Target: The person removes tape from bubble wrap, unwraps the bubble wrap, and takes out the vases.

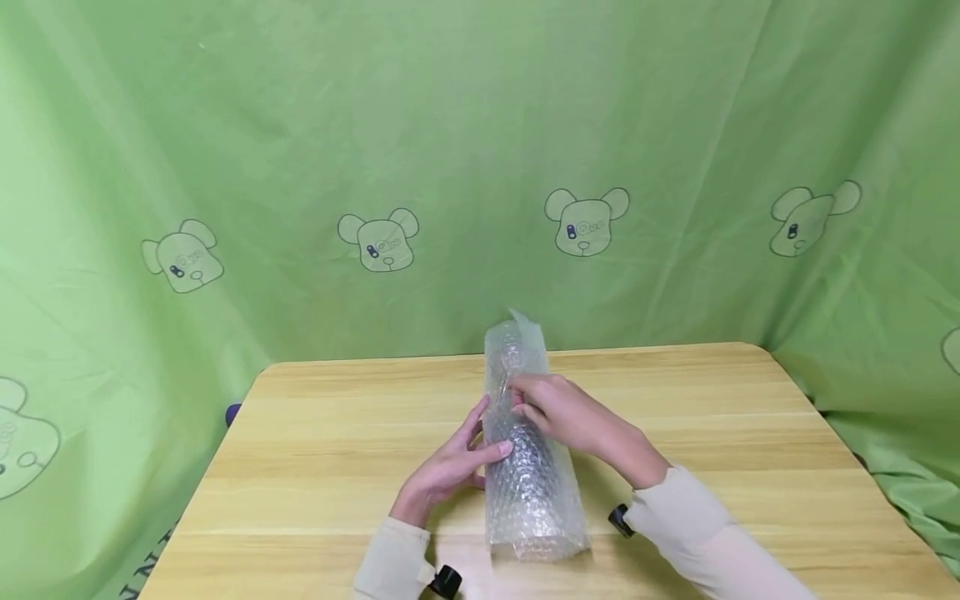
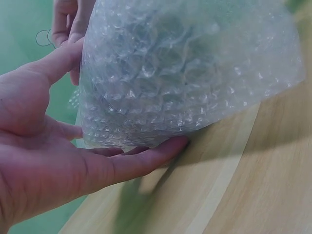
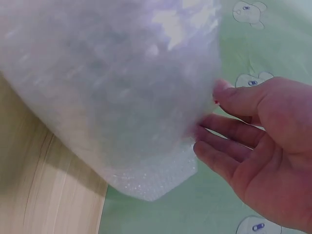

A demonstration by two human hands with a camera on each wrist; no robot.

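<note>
A long roll-shaped bundle in clear bubble wrap lies lengthwise on the wooden table, pointing away from me. Something darker shows blurred through the layers; its kind is hidden. My left hand grips the bundle's left side, the thumb on top and the fingers curling under it in the left wrist view. Above the middle of the bundle, my right hand is bent over the wrap, thumb and fingertips pinching it. In the right wrist view, the right hand meets the edge of the wrap.
The wooden table has rounded far corners. A green curtain printed with bear heads hangs behind it and at both sides. Each sleeve carries a small black device near the wrist. Loose wrap sticks up at the bundle's far end.
</note>
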